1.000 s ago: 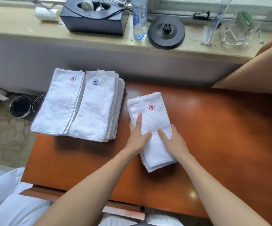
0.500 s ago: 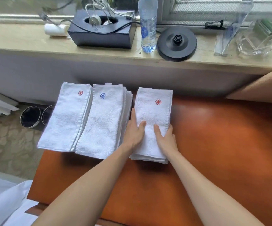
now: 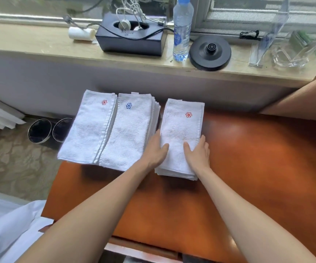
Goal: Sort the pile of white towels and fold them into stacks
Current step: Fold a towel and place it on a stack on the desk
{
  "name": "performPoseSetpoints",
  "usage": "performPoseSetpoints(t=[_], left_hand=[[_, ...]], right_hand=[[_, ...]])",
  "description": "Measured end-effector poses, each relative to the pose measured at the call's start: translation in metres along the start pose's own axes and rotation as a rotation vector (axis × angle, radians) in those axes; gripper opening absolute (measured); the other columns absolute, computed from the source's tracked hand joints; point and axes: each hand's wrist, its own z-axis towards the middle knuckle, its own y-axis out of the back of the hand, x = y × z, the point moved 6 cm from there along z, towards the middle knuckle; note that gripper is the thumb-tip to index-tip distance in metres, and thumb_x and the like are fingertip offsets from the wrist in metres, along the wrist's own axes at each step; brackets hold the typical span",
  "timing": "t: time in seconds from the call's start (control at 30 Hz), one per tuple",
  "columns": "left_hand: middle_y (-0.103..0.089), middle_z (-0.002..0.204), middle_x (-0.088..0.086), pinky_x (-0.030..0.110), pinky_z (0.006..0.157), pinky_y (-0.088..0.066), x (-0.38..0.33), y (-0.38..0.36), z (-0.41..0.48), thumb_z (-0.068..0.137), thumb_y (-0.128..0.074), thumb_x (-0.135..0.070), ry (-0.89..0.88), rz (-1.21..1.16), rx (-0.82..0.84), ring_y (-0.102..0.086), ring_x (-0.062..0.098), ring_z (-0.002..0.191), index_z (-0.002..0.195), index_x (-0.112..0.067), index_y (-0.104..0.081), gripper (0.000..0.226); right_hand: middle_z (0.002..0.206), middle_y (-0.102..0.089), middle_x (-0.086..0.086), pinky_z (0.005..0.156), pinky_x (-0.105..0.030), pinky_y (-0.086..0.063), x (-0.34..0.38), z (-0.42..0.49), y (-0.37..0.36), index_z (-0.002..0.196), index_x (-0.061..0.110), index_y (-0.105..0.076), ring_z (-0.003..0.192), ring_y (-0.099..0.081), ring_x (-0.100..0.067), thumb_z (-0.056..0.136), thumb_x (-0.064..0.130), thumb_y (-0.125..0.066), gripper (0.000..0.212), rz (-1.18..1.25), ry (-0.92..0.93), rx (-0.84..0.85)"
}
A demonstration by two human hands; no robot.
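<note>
Head view: straight fingers (image 3: 202,142) of the right hand (image 3: 198,155) and left hand (image 3: 154,150) press the sides of a folded white towel stack with a red flower emblem (image 3: 180,128), thumbs resting on top. It lies at the orange wooden table's (image 3: 257,168) far edge, just beside a blue-flowered white towel stack (image 3: 128,133).

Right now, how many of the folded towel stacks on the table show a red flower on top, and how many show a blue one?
Red flower on top: 2, the left stack and the right stack
Blue flower on top: 1, the middle stack
Total: 3 stacks
</note>
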Motion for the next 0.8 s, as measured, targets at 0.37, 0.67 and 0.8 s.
performPoseSetpoints(t=[0.37,0.67,0.8], left_hand=[[-0.021,0.170,-0.002,0.029,0.126,-0.014,0.029,0.067,-0.059,0.107,-0.047,-0.027,-0.031,0.135,-0.001,-0.017,0.011,0.156,0.162,-0.016,-0.025,0.060],[-0.017,0.171,0.006,0.049,0.127,-0.009,0.094,0.121,-0.059,0.107,-0.045,-0.031,-0.083,0.463,0.047,-0.008,0.024,0.159,0.162,-0.016,-0.025,0.059],[-0.010,0.171,0.007,0.053,0.126,-0.003,0.113,0.126,-0.052,0.107,-0.041,-0.036,-0.092,0.649,0.087,-0.006,0.029,0.158,0.159,-0.015,-0.026,0.058]], right_hand=[[0.174,0.004,-0.007,0.130,-0.042,-0.002,0.068,-0.062,-0.020,0.164,0.013,-0.015,0.160,0.010,-0.022,0.107,0.032,-0.043,0.067,-0.152,0.299,-0.048],[0.172,-0.017,-0.007,0.130,-0.040,-0.011,0.138,-0.079,-0.093,0.162,0.011,-0.026,0.160,-0.007,-0.022,0.106,0.029,-0.045,0.062,-0.291,0.454,0.043],[0.171,-0.017,-0.010,0.129,-0.040,-0.010,0.155,-0.071,-0.121,0.161,0.007,-0.028,0.160,-0.007,-0.024,0.106,0.027,-0.046,0.061,-0.392,0.487,0.063]])
